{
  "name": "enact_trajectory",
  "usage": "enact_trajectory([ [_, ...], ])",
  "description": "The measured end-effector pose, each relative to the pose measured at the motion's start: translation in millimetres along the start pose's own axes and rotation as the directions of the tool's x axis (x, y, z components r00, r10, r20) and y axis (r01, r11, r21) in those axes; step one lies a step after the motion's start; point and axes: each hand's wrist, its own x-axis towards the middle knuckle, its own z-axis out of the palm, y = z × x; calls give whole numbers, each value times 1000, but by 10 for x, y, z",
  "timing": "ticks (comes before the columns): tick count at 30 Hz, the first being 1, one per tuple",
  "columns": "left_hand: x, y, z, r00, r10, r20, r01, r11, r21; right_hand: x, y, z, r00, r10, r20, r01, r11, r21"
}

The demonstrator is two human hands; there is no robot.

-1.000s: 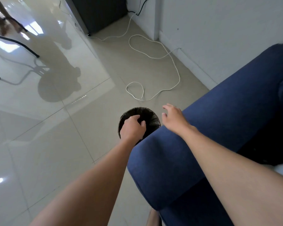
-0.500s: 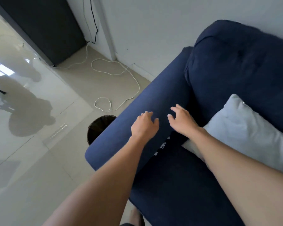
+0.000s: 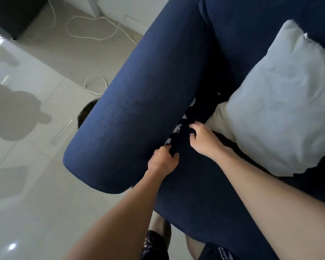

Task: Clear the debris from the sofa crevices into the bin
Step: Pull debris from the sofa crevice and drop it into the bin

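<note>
A navy sofa armrest (image 3: 139, 102) runs diagonally through the head view. Several white scraps of debris (image 3: 177, 128) lie in the dark crevice between the armrest and the seat cushion (image 3: 199, 194). My left hand (image 3: 162, 161) sits at the near end of the crevice, fingers curled against the armrest, nothing visibly in it. My right hand (image 3: 203, 140) hovers over the seat beside the crevice with fingers spread and bent. The dark round bin (image 3: 85, 114) stands on the floor behind the armrest, mostly hidden.
A white pillow (image 3: 281, 102) lies on the seat to the right, over a beige cushion (image 3: 220, 119). A white cable (image 3: 94, 85) loops on the glossy tiled floor (image 3: 36, 184) near a dark cabinet (image 3: 9, 12). My knees show at the bottom.
Both hands have moved from over the bin, across the armrest, down to the crevice. The view has swung right and closer to the sofa seat.
</note>
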Motion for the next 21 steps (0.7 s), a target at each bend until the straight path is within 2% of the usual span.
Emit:
enact_trajectory([
  [4, 315, -219, 236, 999, -28, 44, 29, 999, -27, 181, 107, 361, 997, -65, 44, 66, 998, -11],
  [10, 565, -330, 400, 995, 92, -22, -94, 990, -106, 419, 134, 556, 989, -127, 71, 130, 990, -50],
  [16, 862, -260, 368, 988, 151, 21, -145, 973, -179, 808, 150, 594, 975, -72, 209, 116, 971, -208],
  [21, 968, -263, 420, 987, 160, 7, -158, 978, -137, 1025, 214, 619, 957, -60, 283, 137, 956, -259],
])
